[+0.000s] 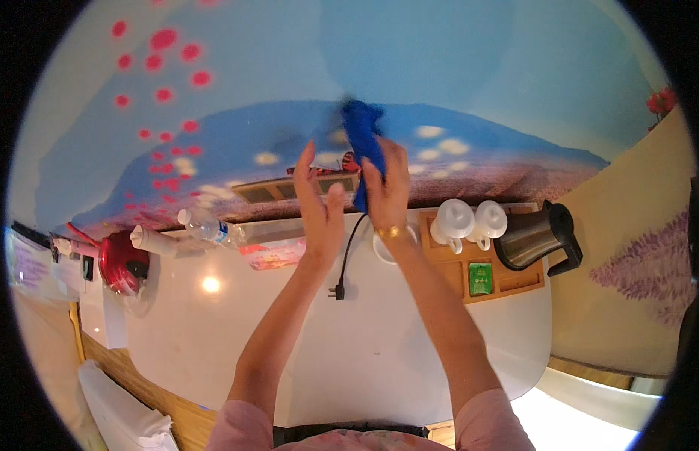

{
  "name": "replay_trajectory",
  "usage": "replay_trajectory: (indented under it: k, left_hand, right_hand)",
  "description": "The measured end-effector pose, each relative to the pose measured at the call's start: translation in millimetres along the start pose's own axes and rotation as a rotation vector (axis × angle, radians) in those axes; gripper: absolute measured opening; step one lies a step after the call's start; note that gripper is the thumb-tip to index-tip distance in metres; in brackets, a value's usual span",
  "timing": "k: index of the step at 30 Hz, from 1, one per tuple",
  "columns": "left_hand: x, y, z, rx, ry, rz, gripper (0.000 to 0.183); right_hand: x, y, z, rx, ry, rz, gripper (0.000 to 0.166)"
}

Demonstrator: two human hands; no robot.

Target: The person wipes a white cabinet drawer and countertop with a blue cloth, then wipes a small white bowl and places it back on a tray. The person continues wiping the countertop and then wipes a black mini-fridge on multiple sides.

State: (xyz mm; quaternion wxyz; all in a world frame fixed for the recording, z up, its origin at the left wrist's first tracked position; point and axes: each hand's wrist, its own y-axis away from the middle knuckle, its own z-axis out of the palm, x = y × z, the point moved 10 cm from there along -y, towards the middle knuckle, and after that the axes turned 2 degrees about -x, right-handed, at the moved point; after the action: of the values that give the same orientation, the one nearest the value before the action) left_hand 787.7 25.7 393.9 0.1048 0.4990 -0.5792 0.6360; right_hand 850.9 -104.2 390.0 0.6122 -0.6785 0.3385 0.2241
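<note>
My right hand [390, 180] grips a blue cloth [363, 132], whose upper end is blurred and stands up in front of the painted wall. To its left, my left hand [318, 208] is raised with thumb and fingers apart, holding nothing. Behind both hands is a brown compartmented wooden holder [262, 191], partly covered by them. A black power cord with a plug [339, 288] lies on the white table [349, 349] between my forearms. My right wrist hides part of a round white object [383, 248].
At right, a wooden tray [448, 276] holds two white lidded cups [455, 219], a green packet [480, 278] and a dark electric kettle [530, 237]. Leftward are a pink printed box [276, 252], a plastic bottle [206, 226], a white cylindrical container [153, 241] and a red rounded appliance [121, 262].
</note>
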Motion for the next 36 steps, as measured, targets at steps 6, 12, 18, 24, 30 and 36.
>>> replay_trajectory:
  k: [6,12,18,24,30,36]
  left_hand:
    - [-28,62,30,-0.246,0.456,-0.541,0.085]
    - [-29,96,34,-0.11,0.362,-0.699,0.049]
    - [-34,137,51,-0.08,0.678,-1.018,0.056]
    - [-64,276,40,0.019,0.788,-1.346,0.049]
    - [-24,365,-50,-0.148,-0.094,-0.948,0.049]
    - [33,419,-12,-0.924,-0.28,-0.367,0.061]
  right_hand:
    - [24,106,27,-0.053,-1.573,0.924,0.05]
    - [29,156,18,0.109,-1.608,1.11,0.051]
    - [15,189,-14,0.199,-1.513,1.167,0.052]
    - [-7,270,-78,-0.276,-0.384,1.299,0.038]
    - [-65,359,-93,-0.66,0.544,0.264,0.044]
    - [-50,434,-67,-0.929,0.553,0.369,0.053]
